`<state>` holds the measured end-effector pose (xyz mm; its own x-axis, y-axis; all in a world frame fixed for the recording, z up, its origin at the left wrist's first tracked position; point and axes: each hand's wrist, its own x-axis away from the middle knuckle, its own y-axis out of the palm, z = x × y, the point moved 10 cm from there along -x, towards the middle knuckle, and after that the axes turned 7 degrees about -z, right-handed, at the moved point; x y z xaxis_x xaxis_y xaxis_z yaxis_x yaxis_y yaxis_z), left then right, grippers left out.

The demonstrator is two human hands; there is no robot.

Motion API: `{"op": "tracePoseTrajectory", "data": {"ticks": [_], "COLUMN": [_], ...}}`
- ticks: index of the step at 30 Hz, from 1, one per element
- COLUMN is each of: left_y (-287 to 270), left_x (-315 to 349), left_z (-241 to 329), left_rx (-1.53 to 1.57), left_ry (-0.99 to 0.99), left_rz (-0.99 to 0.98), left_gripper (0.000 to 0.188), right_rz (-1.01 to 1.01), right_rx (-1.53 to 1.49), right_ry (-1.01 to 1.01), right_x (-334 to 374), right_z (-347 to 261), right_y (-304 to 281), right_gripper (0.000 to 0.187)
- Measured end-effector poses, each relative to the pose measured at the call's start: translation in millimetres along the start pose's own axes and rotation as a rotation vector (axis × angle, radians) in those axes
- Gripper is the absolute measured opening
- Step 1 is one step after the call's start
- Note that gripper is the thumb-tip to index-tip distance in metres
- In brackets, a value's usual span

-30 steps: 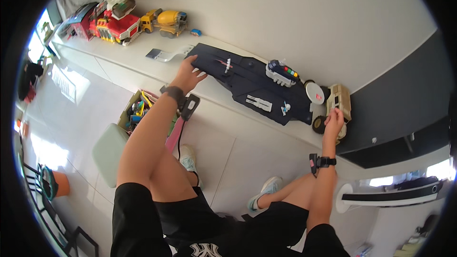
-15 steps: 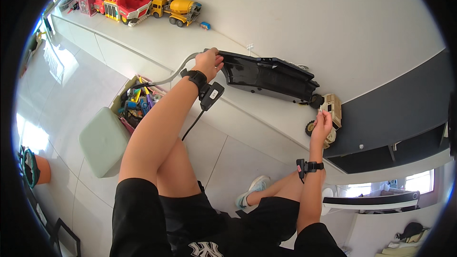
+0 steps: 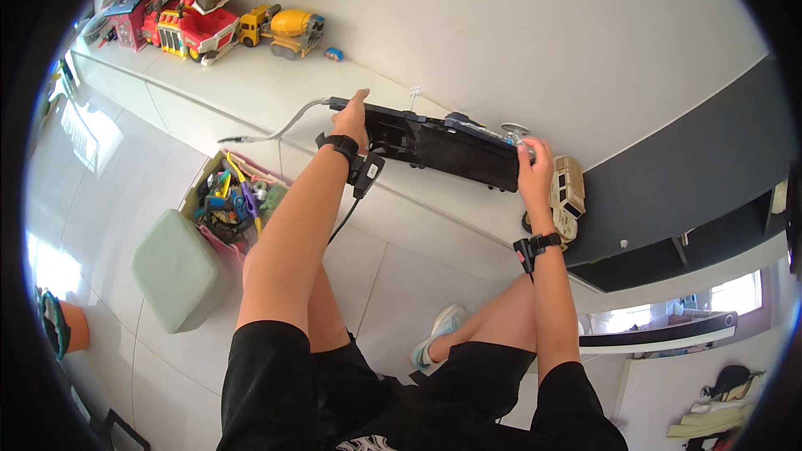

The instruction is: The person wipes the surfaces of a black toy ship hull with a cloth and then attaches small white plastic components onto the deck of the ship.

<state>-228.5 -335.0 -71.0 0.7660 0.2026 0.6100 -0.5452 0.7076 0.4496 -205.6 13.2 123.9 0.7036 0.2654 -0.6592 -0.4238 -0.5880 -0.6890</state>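
A long black plastic piece (image 3: 451,150), shiny and hollow-looking on the side toward me, is held up over a pale ledge. A grey curved strip (image 3: 292,121) with a dark tip trails from its left end. My left hand (image 3: 351,124) is closed around that end, thumb upward. At the other end my right hand (image 3: 535,169) is closed on the upper corner, beside some small grey and blue parts (image 3: 510,139). I cannot tell what kind of thing the black piece is. A beige toy truck (image 3: 568,192) stands just right of my right hand.
On the ledge (image 3: 200,79) at the far left stand a red toy truck (image 3: 196,29), a yellow toy mixer truck (image 3: 288,31) and a tiny blue toy car (image 3: 334,54). A bin of mixed toys (image 3: 234,200) and a pale green stool-like box (image 3: 175,267) stand on the floor.
The black piece has swung upright and its right end has come up off the ledge beside the beige truck. My right hand has moved up and left onto that end.
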Motion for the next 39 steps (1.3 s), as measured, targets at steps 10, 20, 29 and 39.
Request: {"op": "tracePoseTrajectory", "data": {"ticks": [10,20,29,39], "left_y": [-1,4,0,8], "left_x": [-75,-44,-39,-7], "left_z": [21,-9,13,58], "left_rx": [-0.421,0.426,0.306,-0.251], "left_ry": [0.512,0.179,0.252,0.779], "left_rz": [-0.277,-0.288,-0.379,-0.201], "left_gripper": [0.018,0.035,0.026,0.022], "right_rz": [-0.126,-0.223,-0.557,-0.483], "right_rx": [-0.428,-0.149,-0.091,-0.124], "right_ry": [0.264,0.147,-0.073,-0.055], "right_x": [26,35,-84,-78], "right_z": [38,-39,-91,-53], "right_y": [56,19,67,125], "right_gripper": [0.015,0.014,0.011,0.012]}}
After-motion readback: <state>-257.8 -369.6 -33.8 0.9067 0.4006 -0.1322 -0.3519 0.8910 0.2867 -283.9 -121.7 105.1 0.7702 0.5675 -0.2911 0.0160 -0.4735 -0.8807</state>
